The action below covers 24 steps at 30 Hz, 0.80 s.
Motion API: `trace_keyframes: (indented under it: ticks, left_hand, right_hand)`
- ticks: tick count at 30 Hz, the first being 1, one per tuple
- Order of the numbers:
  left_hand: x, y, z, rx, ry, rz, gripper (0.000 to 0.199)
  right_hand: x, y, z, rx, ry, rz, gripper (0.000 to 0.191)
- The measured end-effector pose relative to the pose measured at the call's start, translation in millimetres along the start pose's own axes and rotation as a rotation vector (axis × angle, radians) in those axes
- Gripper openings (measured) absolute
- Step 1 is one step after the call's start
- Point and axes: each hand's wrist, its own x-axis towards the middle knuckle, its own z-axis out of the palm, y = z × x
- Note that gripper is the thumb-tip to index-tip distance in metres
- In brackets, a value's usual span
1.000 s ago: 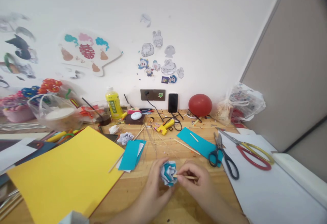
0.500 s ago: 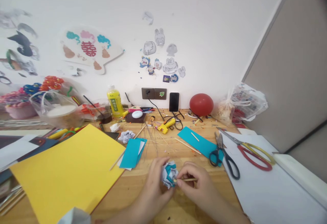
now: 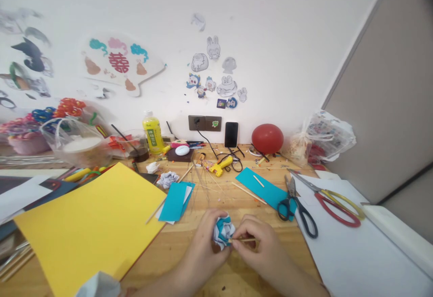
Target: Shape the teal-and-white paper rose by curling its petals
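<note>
Blue-and-white paper flower [image 3: 223,234] is in my left hand [image 3: 204,242], over the wooden table [image 3: 162,265]; my thumb and fingers are clamped on its side. With my right hand [image 3: 260,239] I pinch a thin wooden stick [image 3: 248,240], its tip at the flower's right edge. Black-handled scissors [image 3: 292,193] lie farther right, partly on blue paper [image 3: 248,180].

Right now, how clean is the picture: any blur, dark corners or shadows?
In the head view, the black cutout at far left looks soft, the top right corner goes dark, and a faint shadow lies on the wooden tabletop below the blue-and-white paper rose.
</note>
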Motion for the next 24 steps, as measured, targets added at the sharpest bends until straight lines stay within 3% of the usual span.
trace_keyframes:
  ticks: [10,20,24]
  left_hand:
    - [1.1,2.0,-1.9,-0.004,-0.023,-0.003,0.042]
    - [-1.1,3.2,-0.5,-0.134,-0.022,-0.061,0.044]
    - [-2.0,2.8,0.1,-0.181,-0.002,-0.063,0.044]
  right_hand:
    - [1.8,-1.4,-3.0,0.013,0.016,0.028,0.009]
    - [-2.7,-4.6,-4.3,-0.089,0.087,-0.2,0.011]
    - [-2.6,-5.2,-4.8,-0.076,0.103,-0.21,0.011]
